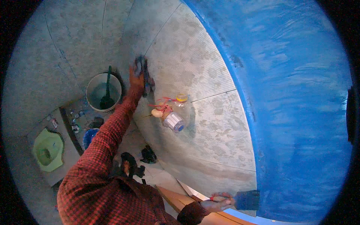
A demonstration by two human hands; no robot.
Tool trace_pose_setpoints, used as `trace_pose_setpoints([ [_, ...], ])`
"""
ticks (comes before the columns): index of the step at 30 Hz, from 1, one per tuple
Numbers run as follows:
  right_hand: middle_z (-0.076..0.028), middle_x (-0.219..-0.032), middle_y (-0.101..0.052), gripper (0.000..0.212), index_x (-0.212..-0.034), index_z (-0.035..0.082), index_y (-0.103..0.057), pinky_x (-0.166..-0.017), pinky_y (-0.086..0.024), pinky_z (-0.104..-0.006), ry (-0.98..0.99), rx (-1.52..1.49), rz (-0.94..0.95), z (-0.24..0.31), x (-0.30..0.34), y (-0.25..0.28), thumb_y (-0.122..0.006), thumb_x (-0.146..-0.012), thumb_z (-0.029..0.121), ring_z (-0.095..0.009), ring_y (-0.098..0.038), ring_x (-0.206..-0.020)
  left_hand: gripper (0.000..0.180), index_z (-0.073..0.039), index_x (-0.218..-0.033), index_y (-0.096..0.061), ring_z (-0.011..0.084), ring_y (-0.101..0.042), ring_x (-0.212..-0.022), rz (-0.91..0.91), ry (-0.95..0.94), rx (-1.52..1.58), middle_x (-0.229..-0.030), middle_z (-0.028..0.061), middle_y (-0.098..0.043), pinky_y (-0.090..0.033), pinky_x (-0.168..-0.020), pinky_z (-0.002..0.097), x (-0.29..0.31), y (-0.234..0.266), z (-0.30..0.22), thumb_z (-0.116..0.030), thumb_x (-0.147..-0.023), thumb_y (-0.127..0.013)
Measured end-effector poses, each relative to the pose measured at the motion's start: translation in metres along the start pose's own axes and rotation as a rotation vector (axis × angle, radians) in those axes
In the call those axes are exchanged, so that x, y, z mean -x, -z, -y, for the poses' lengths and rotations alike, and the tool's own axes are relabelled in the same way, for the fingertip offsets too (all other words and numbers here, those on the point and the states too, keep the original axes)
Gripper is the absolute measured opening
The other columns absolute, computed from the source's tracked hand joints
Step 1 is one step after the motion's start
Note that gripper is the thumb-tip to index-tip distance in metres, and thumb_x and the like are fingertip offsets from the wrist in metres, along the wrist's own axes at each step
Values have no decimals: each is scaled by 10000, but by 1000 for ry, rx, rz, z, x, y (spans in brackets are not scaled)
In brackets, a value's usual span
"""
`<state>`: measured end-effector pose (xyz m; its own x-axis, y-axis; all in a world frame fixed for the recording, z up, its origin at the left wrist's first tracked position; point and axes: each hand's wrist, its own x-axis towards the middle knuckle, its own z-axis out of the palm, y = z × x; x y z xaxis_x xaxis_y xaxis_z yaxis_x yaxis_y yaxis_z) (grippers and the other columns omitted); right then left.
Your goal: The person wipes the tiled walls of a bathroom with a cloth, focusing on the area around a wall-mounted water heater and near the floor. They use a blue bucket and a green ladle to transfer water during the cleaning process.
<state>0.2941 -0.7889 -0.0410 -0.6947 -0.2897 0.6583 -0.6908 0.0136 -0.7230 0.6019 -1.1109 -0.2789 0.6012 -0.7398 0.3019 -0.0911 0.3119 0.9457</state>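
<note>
My left hand point(137, 81) reaches up to the grey patterned wall, its fingers closed around a dark, bluish-black thing point(140, 64) that I cannot make out clearly. At the lower right, my right hand point(220, 203) grips a flat tool with a broad, dark blue blade point(247, 200), like a putty knife; a bit of red shows at the hand. That blade lies against the lower wall, at the border of the blue painted surface point(296, 112). Between my arms, a clear plastic container point(181, 108) with a yellow rim is fixed to the wall, with red strings point(164, 104) around it.
A white bucket point(90, 92) with a dark green brush point(107, 98) stands beyond my left arm. Farther left is a green squat toilet point(48, 150) on a raised step. A blue basin point(88, 137) is partly hidden by my sleeve. Dark items point(149, 154) lie on the floor below.
</note>
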Motion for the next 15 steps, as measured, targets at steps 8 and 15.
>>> trace_pose_setpoints([
  [8,-82,-552,-408,532,-882,21,-379,-402,-403,-265,-53,-67,-29,2,6,-4,-307,-841,547,-174,-450,-411,461,9,-1189,-351,298,-434,-1080,-124,-54,-39,-1154,210,-442,-346,-893,340,-24,-6,-45,-153,-797,-531],
  [15,-36,-520,-362,448,-942,-38,-402,-332,-298,-225,169,-52,56,-4,10,5,-298,-879,393,-129,-356,-369,549,-16,-1243,-294,317,-404,-1052,75,-37,113,-1205,172,-373,-318,-895,376,-103,15,-107,-178,-774,-530],
])
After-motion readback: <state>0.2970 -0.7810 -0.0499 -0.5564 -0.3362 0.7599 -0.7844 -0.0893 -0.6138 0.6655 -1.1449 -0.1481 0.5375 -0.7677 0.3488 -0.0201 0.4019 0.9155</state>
